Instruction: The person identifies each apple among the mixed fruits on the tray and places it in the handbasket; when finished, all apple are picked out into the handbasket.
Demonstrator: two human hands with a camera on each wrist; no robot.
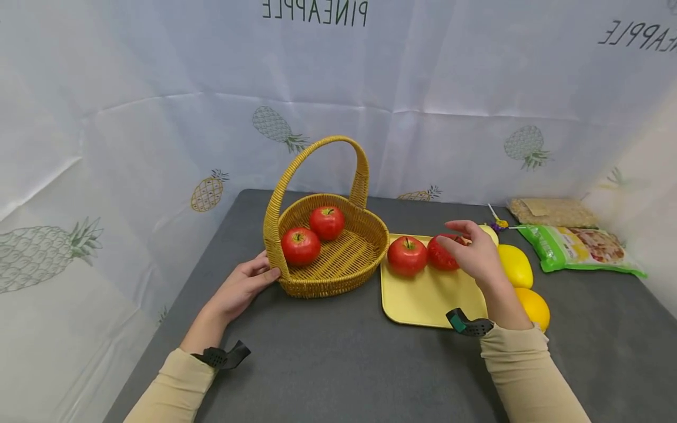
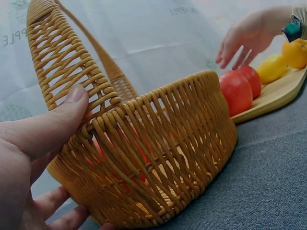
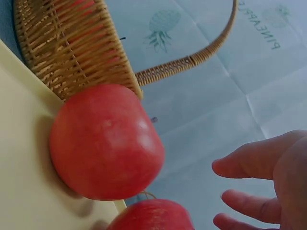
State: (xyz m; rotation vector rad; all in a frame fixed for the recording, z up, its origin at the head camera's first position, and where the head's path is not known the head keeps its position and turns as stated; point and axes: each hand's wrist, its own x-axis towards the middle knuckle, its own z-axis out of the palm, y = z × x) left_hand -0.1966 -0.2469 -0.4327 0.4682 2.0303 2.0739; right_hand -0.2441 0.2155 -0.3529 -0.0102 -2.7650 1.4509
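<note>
So the landmark here is the woven basket (image 1: 338, 258), a round golden wicker thing with a tall arched handle, sitting on a dark grey, slightly fuzzy-looking tabletop (image 1: 328, 364). The left hand (image 1: 240, 288) rests against the basket's left wall: in the left wrist view the thumb (image 2: 53, 124) presses flat on the ribbed weave just under the rim, with the other fingers tucked low along the base, so it's steadying the basket rather than clenching it. Inside the basket sit two glossy red apples (image 1: 313, 235), side by side and touching.

Right next to the basket, touching its right side, is a flat pale-yellow tray (image 1: 423, 299) with rounded corners and a smooth matte surface. Two more red apples sit at the tray's far edge: the nearer-to-basket apple (image 1: 406, 255) stands free, and the second apple (image 1: 443, 254) is just under the right hand (image 1: 476, 252). That hand is spread and relaxed, fingers straight-ish, hovering over the second apple; the right wrist view shows a gap between fingertips and fruit, so it's holding nothing.

Beyond the tray, away from the basket, there's a smooth yellow lemon-shaped fruit (image 1: 515, 265) and an orange (image 1: 535, 308) near the right wrist, plus a shiny green snack packet (image 1: 576, 247) and a clear bag of grainy beige stuff (image 1: 550, 211) near the pineapple-print backdrop (image 1: 158, 117).
</note>
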